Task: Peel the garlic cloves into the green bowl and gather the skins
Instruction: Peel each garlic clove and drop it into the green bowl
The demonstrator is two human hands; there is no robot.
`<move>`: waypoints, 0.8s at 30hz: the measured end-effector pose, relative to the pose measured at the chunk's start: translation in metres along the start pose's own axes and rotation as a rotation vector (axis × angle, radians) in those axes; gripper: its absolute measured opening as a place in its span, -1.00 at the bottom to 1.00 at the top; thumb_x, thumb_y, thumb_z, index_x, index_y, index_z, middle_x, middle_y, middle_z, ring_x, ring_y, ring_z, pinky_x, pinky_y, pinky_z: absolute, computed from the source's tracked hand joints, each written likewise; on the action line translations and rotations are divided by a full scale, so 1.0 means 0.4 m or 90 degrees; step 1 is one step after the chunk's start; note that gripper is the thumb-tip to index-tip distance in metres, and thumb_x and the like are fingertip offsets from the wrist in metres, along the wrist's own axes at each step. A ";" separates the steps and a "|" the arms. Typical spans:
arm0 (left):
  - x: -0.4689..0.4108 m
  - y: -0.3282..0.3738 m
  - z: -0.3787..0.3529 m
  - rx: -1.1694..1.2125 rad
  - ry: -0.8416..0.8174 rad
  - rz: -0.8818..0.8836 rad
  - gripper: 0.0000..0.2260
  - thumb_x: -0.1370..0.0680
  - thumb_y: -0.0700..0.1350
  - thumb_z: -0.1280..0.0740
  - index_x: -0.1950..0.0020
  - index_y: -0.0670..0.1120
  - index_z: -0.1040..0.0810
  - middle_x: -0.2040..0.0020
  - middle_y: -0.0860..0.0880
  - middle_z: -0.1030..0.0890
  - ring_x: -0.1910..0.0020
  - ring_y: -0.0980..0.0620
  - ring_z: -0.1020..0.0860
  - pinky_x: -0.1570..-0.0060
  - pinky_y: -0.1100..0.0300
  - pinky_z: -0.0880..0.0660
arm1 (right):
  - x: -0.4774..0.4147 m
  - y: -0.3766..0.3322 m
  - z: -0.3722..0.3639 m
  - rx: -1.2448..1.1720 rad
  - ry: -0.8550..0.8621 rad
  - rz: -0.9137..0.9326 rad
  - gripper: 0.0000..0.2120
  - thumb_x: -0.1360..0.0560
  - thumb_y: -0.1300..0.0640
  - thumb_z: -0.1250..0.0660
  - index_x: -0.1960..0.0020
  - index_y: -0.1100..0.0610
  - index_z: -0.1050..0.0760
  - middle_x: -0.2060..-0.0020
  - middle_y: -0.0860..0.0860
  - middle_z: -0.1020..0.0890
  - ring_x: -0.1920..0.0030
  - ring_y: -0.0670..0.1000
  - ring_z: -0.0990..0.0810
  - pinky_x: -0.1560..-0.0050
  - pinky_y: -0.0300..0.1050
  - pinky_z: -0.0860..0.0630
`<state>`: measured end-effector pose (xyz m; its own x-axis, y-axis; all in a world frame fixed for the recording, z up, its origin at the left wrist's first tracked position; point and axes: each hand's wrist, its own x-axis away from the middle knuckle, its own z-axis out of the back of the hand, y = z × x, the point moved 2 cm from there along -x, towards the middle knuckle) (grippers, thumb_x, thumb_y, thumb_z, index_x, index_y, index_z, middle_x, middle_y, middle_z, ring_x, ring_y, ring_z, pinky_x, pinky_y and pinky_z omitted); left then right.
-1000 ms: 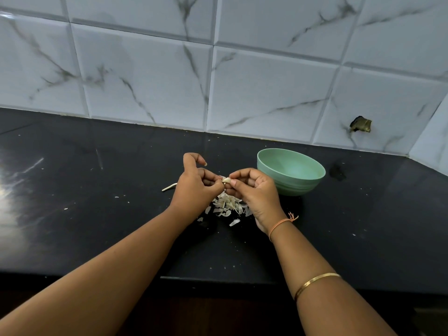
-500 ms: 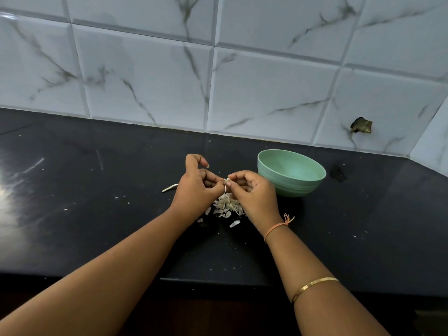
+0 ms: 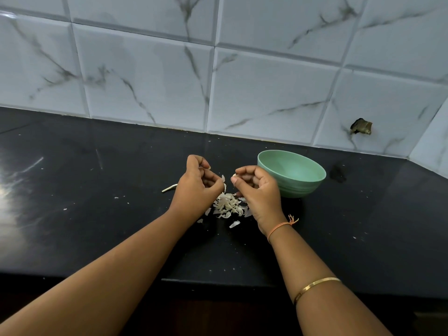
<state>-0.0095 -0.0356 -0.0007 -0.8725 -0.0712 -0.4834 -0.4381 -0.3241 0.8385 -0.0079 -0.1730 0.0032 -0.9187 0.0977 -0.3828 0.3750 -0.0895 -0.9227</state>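
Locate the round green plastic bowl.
In the head view, the round green bowl sits on the black counter, right of centre, just beyond the right hand.

We see a glossy black surface [image 3: 72,214], white marbled wall tiles [image 3: 145,81] along its far edge, a hole [image 3: 360,127] in one near the right corner.

White, grey-veined wall tiles [image 3: 145,76] backed a glossy black countertop [image 3: 72,226], a ragged dark hole [image 3: 360,127] marked one tile near the right corner, and glare [image 3: 9,190] shone at the countertop's left edge.
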 end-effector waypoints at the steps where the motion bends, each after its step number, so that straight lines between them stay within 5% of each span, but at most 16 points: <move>1: -0.001 -0.001 -0.001 -0.005 0.001 -0.002 -0.70 -0.49 -0.18 -0.40 -0.02 -0.07 -0.27 0.23 0.00 -0.60 0.33 0.20 -0.51 0.29 0.45 -0.44 | 0.000 0.000 0.001 0.000 -0.006 0.003 -0.84 -0.42 0.34 -0.38 0.08 0.13 -0.54 0.27 -0.01 -0.59 0.26 -0.17 -0.56 0.14 -0.17 -0.56; 9: -0.003 -0.004 0.001 -0.004 -0.017 -0.011 -0.68 -0.47 -0.22 -0.43 -0.05 -0.05 -0.32 0.15 0.06 -0.64 0.22 0.24 -0.58 0.24 0.46 -0.47 | -0.002 -0.002 -0.003 -0.043 -0.046 -0.002 -0.83 -0.39 0.42 -0.38 0.14 0.18 -0.55 0.29 0.00 -0.61 0.35 -0.23 -0.57 0.30 -0.37 -0.51; 17: 0.002 0.009 0.002 0.036 -0.029 -0.025 -0.69 -0.48 -0.18 -0.43 0.02 0.03 -0.30 0.18 0.06 -0.68 0.23 0.22 -0.63 0.22 0.43 -0.50 | -0.004 0.005 -0.007 -0.032 -0.069 0.008 -0.77 -0.37 0.45 -0.38 0.18 0.14 -0.54 0.28 0.04 -0.62 0.27 -0.18 -0.60 0.16 -0.30 -0.57; 24: 0.003 0.005 0.004 0.053 -0.031 0.004 -0.68 -0.47 -0.19 -0.44 -0.01 0.01 -0.30 0.22 0.06 -0.68 0.25 0.20 -0.63 0.22 0.43 -0.50 | 0.000 0.002 -0.005 0.008 -0.073 0.024 -0.79 -0.37 0.41 -0.41 0.21 0.12 -0.53 0.30 0.04 -0.61 0.28 -0.16 -0.58 0.23 -0.34 -0.53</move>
<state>-0.0116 -0.0349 0.0007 -0.8837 -0.0256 -0.4674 -0.4478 -0.2439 0.8602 -0.0073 -0.1713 0.0022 -0.9125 -0.0206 -0.4084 0.4083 -0.1036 -0.9070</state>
